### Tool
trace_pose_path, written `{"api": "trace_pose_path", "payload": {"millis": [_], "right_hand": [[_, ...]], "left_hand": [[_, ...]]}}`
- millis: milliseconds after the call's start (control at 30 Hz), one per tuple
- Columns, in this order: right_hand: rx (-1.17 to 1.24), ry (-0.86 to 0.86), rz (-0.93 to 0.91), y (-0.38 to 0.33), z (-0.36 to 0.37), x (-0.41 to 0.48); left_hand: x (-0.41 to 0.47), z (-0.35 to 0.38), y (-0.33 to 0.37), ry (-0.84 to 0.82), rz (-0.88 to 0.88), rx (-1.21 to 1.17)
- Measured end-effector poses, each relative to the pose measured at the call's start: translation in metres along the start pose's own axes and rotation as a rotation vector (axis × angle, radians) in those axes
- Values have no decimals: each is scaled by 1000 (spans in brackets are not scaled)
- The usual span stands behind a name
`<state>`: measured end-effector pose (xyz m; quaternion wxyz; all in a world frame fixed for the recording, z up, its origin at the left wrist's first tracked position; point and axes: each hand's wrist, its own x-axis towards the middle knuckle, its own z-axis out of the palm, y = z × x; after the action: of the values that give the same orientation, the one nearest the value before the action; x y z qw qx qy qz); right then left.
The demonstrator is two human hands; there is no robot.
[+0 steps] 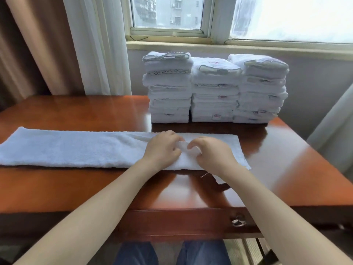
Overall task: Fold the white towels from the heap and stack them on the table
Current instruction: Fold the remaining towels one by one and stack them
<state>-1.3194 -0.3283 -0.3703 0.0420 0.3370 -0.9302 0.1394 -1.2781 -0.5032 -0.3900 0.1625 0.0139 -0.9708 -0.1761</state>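
Cut off by the left frame edge: one end of the long white terry towel [76, 148], folded lengthwise into a strip and laid flat across the near half of the table. Hard to make out: small smooth white flap [188, 146] on the strip between the two hands, label or hem, cannot tell; fingertips partly hidden behind knuckles. Left hand [162, 148]: fingers curled, pinching the flap's left end, heel resting on the towel. Right hand [212, 152]: forefinger hooked over, thumb beneath, pinching the flap's right end. Both forearms bare, reaching in from the bottom. Behind the strip and apart from it: three stacks of folded white towels [214, 92], side by side toward the table's back edge, some with grey scalloped trim and small red-printed tags. Glossy reddish-brown wooden table [286, 169], drawer front with a metal pull [237, 222] at the near edge. Beyond: cream-framed window [168, 16], sheer white curtain [99, 44], brown drape [28, 44] at left. Blue-jeaned knees [172, 253] at the bottom.
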Motion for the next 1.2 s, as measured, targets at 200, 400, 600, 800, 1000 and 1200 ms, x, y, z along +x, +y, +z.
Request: {"api": "trace_pose_path", "payload": {"millis": [200, 400, 600, 800, 1000, 1200], "right_hand": [[-42, -8, 103, 29, -33, -6], [-100, 108, 209, 57, -54, 13], [-345, 79, 236, 70, -10, 19], [87, -16, 104, 46, 27, 19], [30, -79, 150, 50, 34, 21], [-61, -138, 270, 52, 32, 19]], "left_hand": [[19, 9, 25, 12, 4, 69], [41, 9, 30, 11, -42, 86], [41, 30, 29, 185, 40, 106], [34, 31, 29, 308, 225, -27], [23, 37, 14, -1, 107, -47], [21, 35, 14, -314, 77, 187]]}}
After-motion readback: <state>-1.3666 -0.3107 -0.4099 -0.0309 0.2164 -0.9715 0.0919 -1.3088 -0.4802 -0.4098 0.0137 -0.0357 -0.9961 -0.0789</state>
